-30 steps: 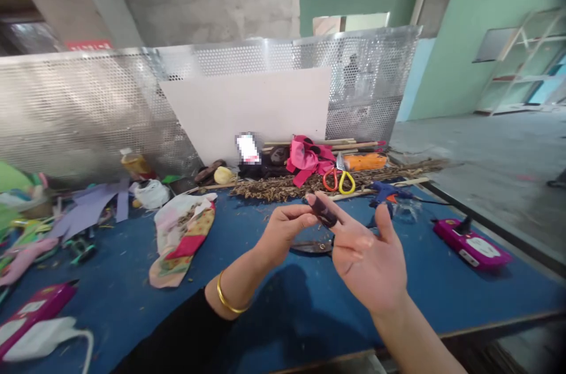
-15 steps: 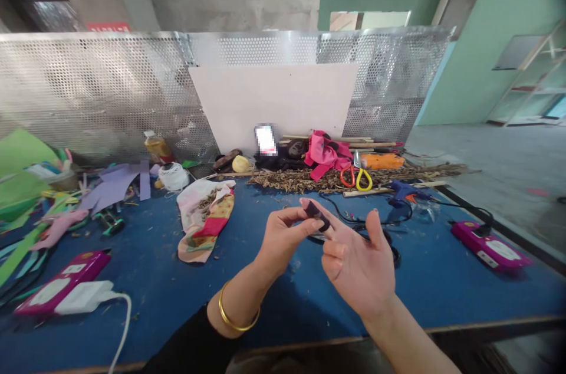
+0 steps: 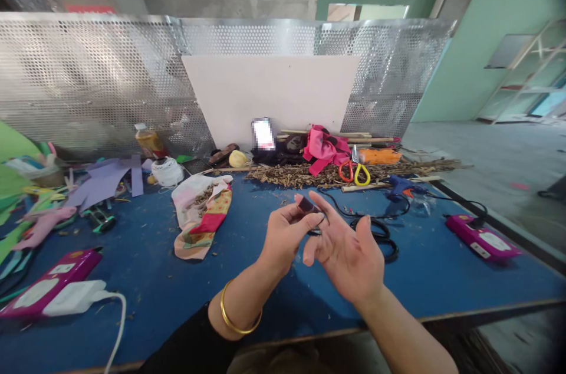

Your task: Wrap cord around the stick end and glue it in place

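Above the blue table (image 3: 177, 285), my left hand (image 3: 283, 235) pinches a small dark strip (image 3: 311, 208) between thumb and fingers. That strip lies along the index finger of my right hand (image 3: 347, 253), whose palm faces up with its fingers spread. A gold bangle (image 3: 234, 318) circles my left wrist. Just beyond the hands a black cable (image 3: 375, 232) coils on the table.
Patterned cloth (image 3: 201, 220) lies left of the hands. Dried twigs (image 3: 309, 174), red-and-yellow scissors (image 3: 354, 170), pink fabric (image 3: 325, 150) and a blue glue gun (image 3: 400, 185) line the back. Magenta power strips (image 3: 480, 238) (image 3: 48, 282) sit at either side. Perforated metal panel (image 3: 88, 79) stands behind.
The view swung left and steadied. Both hands dropped slightly toward me, the left still pinching the dark strip against the right index finger; the right fingers have curled in a little.
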A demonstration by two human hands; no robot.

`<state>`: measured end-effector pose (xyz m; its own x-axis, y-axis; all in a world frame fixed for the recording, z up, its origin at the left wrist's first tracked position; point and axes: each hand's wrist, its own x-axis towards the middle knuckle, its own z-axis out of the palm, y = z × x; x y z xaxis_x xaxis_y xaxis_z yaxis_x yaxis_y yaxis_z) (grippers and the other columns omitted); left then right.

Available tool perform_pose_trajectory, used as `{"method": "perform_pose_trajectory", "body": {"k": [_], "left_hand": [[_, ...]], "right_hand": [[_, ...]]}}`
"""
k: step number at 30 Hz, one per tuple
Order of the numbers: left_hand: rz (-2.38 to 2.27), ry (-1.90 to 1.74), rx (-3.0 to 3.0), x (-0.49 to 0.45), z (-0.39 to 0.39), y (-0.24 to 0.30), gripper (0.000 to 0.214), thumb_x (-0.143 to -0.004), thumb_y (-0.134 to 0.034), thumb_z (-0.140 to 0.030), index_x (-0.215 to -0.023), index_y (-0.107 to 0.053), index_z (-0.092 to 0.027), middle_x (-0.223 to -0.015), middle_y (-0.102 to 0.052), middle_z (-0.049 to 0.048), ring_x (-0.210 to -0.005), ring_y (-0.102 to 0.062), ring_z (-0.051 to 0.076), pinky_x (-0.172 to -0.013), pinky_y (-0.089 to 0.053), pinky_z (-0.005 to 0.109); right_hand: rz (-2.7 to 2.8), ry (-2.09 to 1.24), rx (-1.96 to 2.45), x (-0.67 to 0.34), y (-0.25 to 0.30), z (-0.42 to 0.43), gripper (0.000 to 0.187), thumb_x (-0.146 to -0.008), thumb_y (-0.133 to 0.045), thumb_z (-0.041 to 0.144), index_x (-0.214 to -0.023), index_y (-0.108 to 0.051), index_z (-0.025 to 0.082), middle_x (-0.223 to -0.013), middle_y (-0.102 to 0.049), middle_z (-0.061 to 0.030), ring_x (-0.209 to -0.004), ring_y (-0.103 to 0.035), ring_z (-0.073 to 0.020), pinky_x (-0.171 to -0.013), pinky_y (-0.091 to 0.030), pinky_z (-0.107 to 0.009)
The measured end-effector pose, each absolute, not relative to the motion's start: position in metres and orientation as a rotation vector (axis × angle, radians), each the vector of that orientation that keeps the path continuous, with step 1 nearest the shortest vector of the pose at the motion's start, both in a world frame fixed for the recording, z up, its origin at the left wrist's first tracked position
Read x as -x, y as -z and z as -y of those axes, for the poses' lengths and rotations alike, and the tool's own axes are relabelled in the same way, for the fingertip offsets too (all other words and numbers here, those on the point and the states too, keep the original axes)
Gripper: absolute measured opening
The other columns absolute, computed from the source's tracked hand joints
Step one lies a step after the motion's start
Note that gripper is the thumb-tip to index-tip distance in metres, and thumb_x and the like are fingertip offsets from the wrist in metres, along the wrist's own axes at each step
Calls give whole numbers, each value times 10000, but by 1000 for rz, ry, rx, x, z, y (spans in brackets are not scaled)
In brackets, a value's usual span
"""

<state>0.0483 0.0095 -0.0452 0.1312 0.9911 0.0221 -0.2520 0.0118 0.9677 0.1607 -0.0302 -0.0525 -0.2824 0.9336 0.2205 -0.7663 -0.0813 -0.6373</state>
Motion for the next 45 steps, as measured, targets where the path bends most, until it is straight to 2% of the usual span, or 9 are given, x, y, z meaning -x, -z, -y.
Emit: {"method": "perform_pose_trajectory", "body": {"k": [6, 12, 18, 22, 26, 30, 35, 41, 45], "left_hand": [[-993, -1273, -1076, -50, -13, 51, 223, -600, -796, -318, -646, -690, -127, -612, -630, 9, -565, -544, 94, -550, -440, 197], [-965, -1256, -1042, -48, -12, 52, 348, -615, -788, -449, -647, -669, -124, -519, -552, -17, -442, -465, 75, -427, -386, 203], [-963, -1322, -1175, -47, -14, 50, 380, -732, -684, -491, -637, -702, -123, -625, -639, 28, -638, -546, 128, -632, -444, 237], [-1047, -1306, -1239, -48, -13, 49, 318, -714, -703, -428, -588, -656, -141, -547, -568, -16, -550, -465, 99, -547, -375, 223], [-1096, -1376, -1248, -48, -13, 49, 286, -723, -681, -385, -564, -631, -153, -536, -546, -21, -549, -445, 101, -541, -362, 225], [-1111, -1461, -1176, -47, -17, 50, 224, -728, -670, -360, -645, -678, -152, -597, -601, -5, -589, -489, 115, -583, -398, 230], [-1107, -1486, -1097, -43, -25, 54, 226, -741, -660, -358, -685, -704, -143, -632, -628, 7, -624, -524, 124, -630, -429, 234], [-1202, -1465, -1046, -41, -36, 63, 412, -735, -662, -508, -553, -631, -141, -525, -543, -8, -546, -473, 113, -557, -392, 236], [-1179, -1396, -1017, -42, -38, 66, 560, -787, -535, -644, -550, -628, -145, -562, -598, 35, -607, -546, 154, -650, -432, 272]], "right_hand": [[819, -1638, 349, -154, 55, 30, 671, -817, -486, 674, -1357, -461, 276, -1490, -373, -99, -669, -634, -150, -673, -502, -356], [732, -1713, 313, -155, 51, 29, 601, -852, -451, 644, -1313, -507, 262, -1402, -479, -91, -655, -625, -146, -667, -492, -336], [619, -1771, 289, -163, 48, 27, 654, -881, -336, 667, -1276, -531, 184, -1282, -570, -128, -615, -584, -131, -590, -477, -295], [642, -1782, 281, -163, 50, 27, 651, -891, -310, 663, -1266, -540, 183, -1319, -544, -114, -629, -594, -133, -615, -486, -299], [733, -1786, 317, -158, 50, 27, 583, -874, -408, 641, -1277, -532, 239, -1359, -512, -73, -634, -620, -137, -650, -487, -315], [800, -1836, 366, -155, 44, 20, 556, -867, -449, 623, -1266, -540, 246, -1260, -581, -70, -641, -625, -146, -661, -493, -326], [821, -1945, 367, -157, 36, 4, 525, -911, -378, 592, -1214, -567, 207, -1020, -655, -41, -653, -623, -157, -657, -502, -308], [618, -2145, 329, -164, 40, -12, 570, -915, -365, 592, -1253, -527, 162, -970, -662, -60, -665, -618, -147, -658, -516, -290], [465, -2172, 342, -175, 47, -19, 630, -905, -359, 613, -1325, -446, 152, -966, -664, -65, -682, -616, -152, -660, -527, -297]]}}
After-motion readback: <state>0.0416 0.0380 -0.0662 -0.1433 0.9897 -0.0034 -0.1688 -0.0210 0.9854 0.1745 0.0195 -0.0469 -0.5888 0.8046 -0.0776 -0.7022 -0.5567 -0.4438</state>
